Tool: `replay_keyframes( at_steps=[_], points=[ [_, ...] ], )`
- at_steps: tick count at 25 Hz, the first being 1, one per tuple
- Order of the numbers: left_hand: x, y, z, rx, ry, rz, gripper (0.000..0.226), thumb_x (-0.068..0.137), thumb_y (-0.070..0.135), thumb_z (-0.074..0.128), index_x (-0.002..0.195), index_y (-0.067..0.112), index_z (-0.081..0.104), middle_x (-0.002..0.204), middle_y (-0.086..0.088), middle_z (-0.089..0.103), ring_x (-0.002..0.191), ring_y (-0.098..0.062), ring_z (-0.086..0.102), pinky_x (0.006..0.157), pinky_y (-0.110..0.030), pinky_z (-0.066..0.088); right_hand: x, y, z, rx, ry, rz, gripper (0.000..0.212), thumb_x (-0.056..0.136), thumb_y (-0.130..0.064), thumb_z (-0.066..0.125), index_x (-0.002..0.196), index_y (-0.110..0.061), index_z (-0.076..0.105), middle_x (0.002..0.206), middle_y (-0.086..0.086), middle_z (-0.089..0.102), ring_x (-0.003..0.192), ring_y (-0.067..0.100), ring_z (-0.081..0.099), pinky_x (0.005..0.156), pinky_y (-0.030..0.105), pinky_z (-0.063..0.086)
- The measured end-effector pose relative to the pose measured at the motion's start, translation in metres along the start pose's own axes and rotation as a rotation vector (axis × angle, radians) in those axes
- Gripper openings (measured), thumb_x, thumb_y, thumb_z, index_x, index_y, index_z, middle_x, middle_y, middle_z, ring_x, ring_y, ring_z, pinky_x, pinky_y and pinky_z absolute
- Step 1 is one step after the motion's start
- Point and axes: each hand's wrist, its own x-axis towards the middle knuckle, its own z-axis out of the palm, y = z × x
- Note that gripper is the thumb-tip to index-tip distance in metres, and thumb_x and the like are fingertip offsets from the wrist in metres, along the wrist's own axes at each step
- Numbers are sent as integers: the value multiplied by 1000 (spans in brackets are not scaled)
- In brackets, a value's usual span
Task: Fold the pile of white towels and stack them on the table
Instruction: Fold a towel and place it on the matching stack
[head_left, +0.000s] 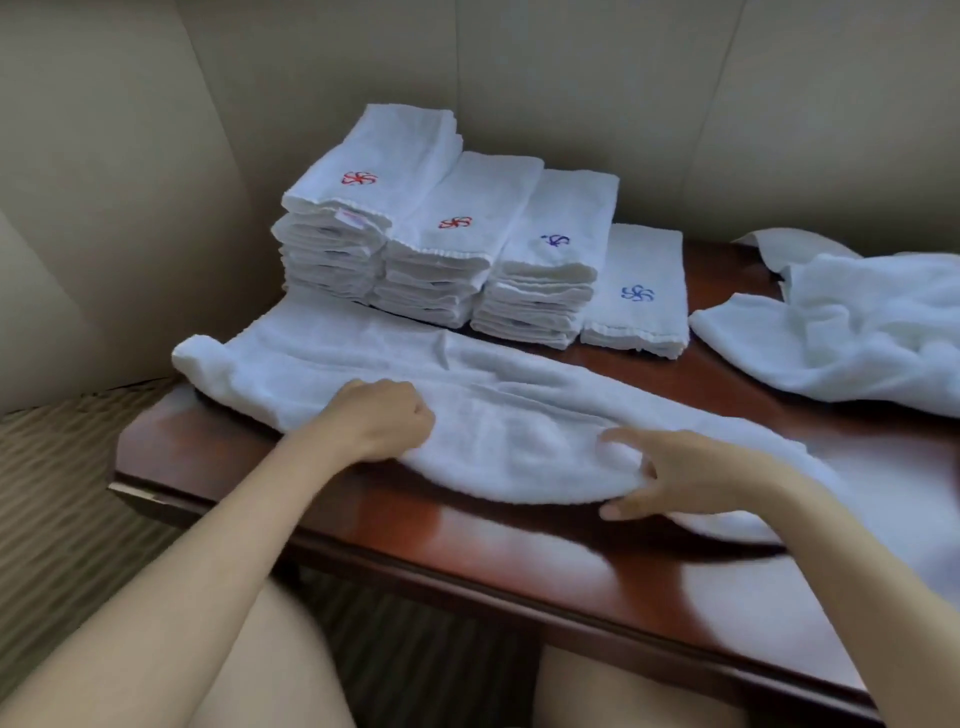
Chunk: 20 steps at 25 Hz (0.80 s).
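White terry towel (467, 395), spread lengthwise on the glossy red-brown wooden bench (467, 545) before four folded stacks (447, 249), is pinched at its near edge by the curled left hand (384, 418) and right hand (670, 480); edges are best aligned before creasing.

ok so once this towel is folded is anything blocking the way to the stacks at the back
Nothing visible does. The towel, held by the left hand and right hand, lies directly in front of the folded stacks. The unfolded pile sits off to the right.
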Motion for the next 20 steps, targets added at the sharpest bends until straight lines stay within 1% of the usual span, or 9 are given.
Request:
replay_keyframes(
  at_steps=[2, 4, 6, 7, 10, 13, 15, 17, 20],
  points=[
    [2, 20, -13, -5, -4, 52, 42, 94, 37, 32, 63, 16, 51, 77, 2, 61, 72, -15, 52, 83, -34, 36, -16, 1, -8, 305, -136, -113, 74, 70, -65, 63, 136, -43, 38, 103, -8, 67, 83, 5, 64, 79, 24, 51],
    [0, 50, -11, -31, 108, 239, 42, 93, 46, 36, 68, 20, 57, 77, 5, 61, 72, -11, 53, 86, -33, 38, -8, 14, -12, 585, 91, -165, 57, 74, -58, 60, 126, -36, 51, 95, -4, 72, 82, 10, 69, 75, 27, 55],
    [-5, 81, 6, -194, 95, 479, 31, 92, 46, 46, 94, 24, 67, 99, 9, 63, 91, -7, 54, 88, -29, 39, 13, 40, -12, 492, 464, 8, 49, 83, -53, 61, 126, -30, 55, 111, 0, 68, 101, 17, 63, 84, 34, 52],
    [-5, 91, 21, -259, 85, 573, 29, 92, 45, 49, 100, 24, 67, 104, 10, 60, 95, -4, 50, 89, -26, 39, 21, 55, -10, 353, 542, 148, 53, 85, -53, 60, 131, -28, 51, 123, 3, 61, 113, 22, 56, 91, 40, 48],
    [6, 100, 55, -478, 91, 554, 27, 87, 45, 51, 90, 22, 65, 94, 9, 57, 88, -3, 48, 85, -25, 42, 30, 92, 12, 143, 403, 466, 65, 85, -58, 58, 138, -26, 41, 136, 9, 43, 126, 31, 40, 100, 47, 36],
    [7, 105, 64, -557, 85, 496, 31, 81, 54, 44, 86, 30, 62, 86, 16, 54, 82, 0, 49, 78, -17, 37, 30, 105, 24, 317, 463, 306, 30, 87, -37, 62, 109, -16, 60, 116, 10, 60, 106, 29, 53, 90, 42, 44],
    [1, 112, 62, -483, 45, 557, 34, 81, 55, 42, 90, 31, 64, 83, 18, 51, 77, 4, 47, 73, -14, 31, 33, 107, 20, 315, 722, 260, 16, 88, -24, 62, 100, -15, 67, 105, 13, 63, 100, 35, 56, 81, 40, 44],
    [-3, 117, 55, -510, -111, 595, 24, 88, 47, 50, 96, 31, 66, 84, 18, 52, 73, 5, 47, 71, -14, 33, 41, 115, 1, 267, 1000, 385, 22, 90, -15, 58, 110, -14, 67, 107, 19, 58, 106, 39, 52, 84, 43, 38],
    [0, 118, 45, -699, -230, 577, 15, 94, 32, 55, 102, 27, 67, 93, 17, 60, 76, 6, 52, 73, -12, 40, 51, 115, -22, 180, 989, 520, 43, 89, -5, 53, 130, -16, 53, 122, 21, 50, 115, 40, 43, 97, 49, 31]
  ],
)
